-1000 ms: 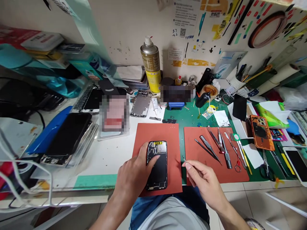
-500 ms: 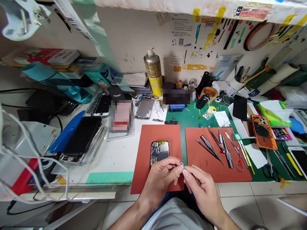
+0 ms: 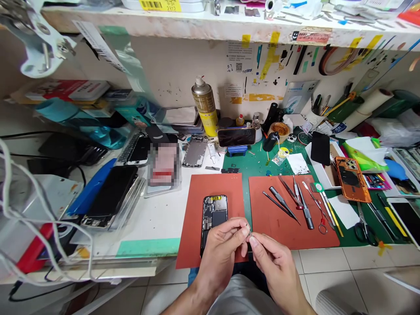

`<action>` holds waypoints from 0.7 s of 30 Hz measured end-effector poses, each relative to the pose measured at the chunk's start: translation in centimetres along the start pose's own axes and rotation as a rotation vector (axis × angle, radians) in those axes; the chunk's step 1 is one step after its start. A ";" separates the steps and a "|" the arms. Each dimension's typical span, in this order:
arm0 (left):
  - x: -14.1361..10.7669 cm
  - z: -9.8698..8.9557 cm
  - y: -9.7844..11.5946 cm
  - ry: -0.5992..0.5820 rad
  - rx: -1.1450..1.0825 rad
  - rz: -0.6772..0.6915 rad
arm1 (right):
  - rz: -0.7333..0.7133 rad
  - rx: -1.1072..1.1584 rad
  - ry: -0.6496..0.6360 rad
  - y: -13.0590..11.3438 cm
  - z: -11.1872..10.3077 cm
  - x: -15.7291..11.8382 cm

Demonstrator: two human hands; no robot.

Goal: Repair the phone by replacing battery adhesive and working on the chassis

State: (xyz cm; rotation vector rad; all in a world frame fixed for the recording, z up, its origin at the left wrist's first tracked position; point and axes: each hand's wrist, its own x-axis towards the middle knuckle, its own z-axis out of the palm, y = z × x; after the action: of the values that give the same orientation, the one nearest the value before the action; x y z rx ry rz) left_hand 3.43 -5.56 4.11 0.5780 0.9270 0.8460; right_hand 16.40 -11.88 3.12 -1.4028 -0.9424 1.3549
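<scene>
My left hand (image 3: 225, 243) and my right hand (image 3: 274, 260) meet above the front edge of the left red mat (image 3: 193, 218). Between their pinched fingertips is a small thin dark piece (image 3: 248, 229), too small to name; both hands grip it. Behind my left hand lies an opened phone (image 3: 215, 218) with its circuit board, battery and yellow tape showing; the hand hides its lower right part. To the right, several tools lie on a second red mat (image 3: 259, 218), among them black tweezers (image 3: 278, 205) and a screwdriver (image 3: 306, 212).
A spray can (image 3: 205, 107) stands at the back, near a phone on a blue stand (image 3: 238, 151). Scissors (image 3: 364, 227) and an orange phone back (image 3: 351, 179) lie right. White cables (image 3: 19, 214) hang at the left edge. A shelf (image 3: 197, 24) overhangs the bench.
The view has tilted up, showing more of the shelf. My hands stay together on the small piece, its thin end a little more visible between the fingertips. The opened phone shows more.
</scene>
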 end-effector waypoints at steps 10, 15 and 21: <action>2.2 -1.1 3.0 0.094 0.054 0.123 | 0.153 0.066 0.215 3.1 -2.5 -1.8; 2.5 -0.5 3.1 -0.004 0.115 0.080 | 0.135 0.046 0.345 3.3 -4.2 -1.5; 3.4 1.0 3.1 -0.050 0.143 0.006 | 0.140 0.135 0.355 3.0 -3.9 -1.5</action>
State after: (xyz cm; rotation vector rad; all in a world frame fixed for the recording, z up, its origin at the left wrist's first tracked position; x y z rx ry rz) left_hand 4.28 -1.08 5.42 0.7233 0.9455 0.7717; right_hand 19.92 -14.51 0.45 -1.5607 -0.5189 1.1922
